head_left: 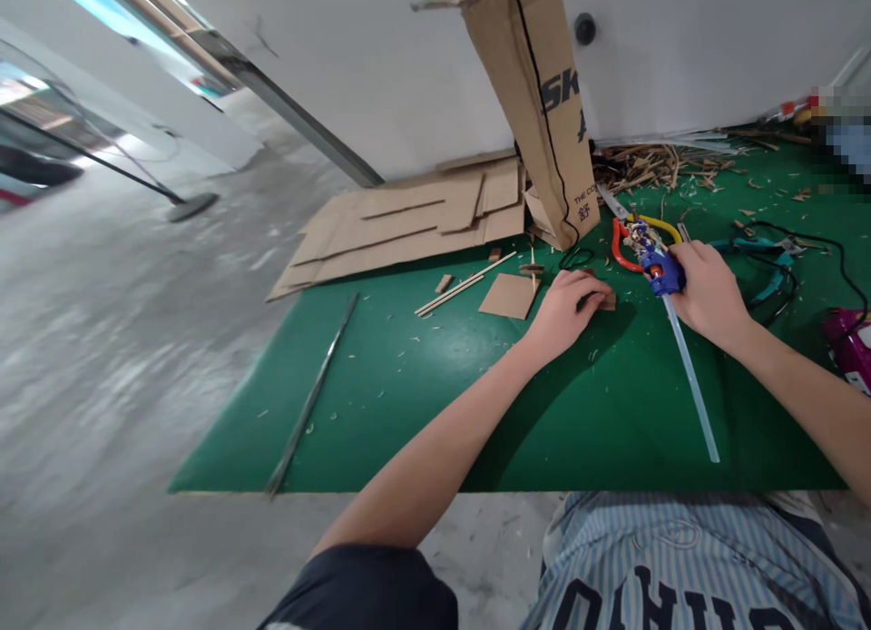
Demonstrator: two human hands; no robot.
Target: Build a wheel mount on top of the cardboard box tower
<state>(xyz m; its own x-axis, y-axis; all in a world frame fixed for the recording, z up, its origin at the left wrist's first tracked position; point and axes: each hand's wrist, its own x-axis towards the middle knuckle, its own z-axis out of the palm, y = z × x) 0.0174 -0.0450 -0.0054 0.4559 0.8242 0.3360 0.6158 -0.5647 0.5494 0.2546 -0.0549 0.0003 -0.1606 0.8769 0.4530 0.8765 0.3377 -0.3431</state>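
My right hand [704,290] is closed round a blue hot glue gun [663,271], its nozzle end pointing away from me and covered in glue residue. A long translucent glue stick [692,385] sticks out of the gun's rear toward me. My left hand [566,310] rests on the table with fingers curled and pinched at a small brown cardboard piece [608,301], partly hidden by the fingers. Left of that hand lie a square of cardboard [509,296], thin wooden sticks [466,283] and a small stick-and-cardboard assembly [533,269]. Red-and-yellow-handled pliers or cutters [621,249] lie beyond the gun.
A tall cardboard box [544,131] with a black cord stands at the back. Flat cardboard sheets [415,217] lean left of it, wood scraps [670,167] pile right. Teal-handled pliers [772,285], a magenta object [850,344] and a dark thin rod [317,389] lie on the green table [408,403].
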